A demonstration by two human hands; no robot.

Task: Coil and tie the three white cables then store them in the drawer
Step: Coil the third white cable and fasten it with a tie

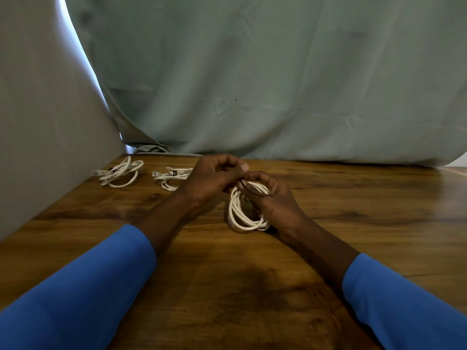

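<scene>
A coiled white cable (240, 213) stands on edge at the middle of the wooden table (353, 210). My right hand (275, 200) grips this coil from the right side. My left hand (214, 178) pinches a thin dark tie (244, 186) above the top of the coil, fingertips meeting those of the right hand. Two more coiled white cables lie at the far left: one (120, 174) close to the left wall, the other (171, 176) partly hidden behind my left hand, each with a dark band around it. No drawer is in view.
A grey-green cloth (278, 84) hangs behind the table's far edge. A pale wall panel (45, 109) borders the table on the left. My blue sleeves cover the near corners of the table.
</scene>
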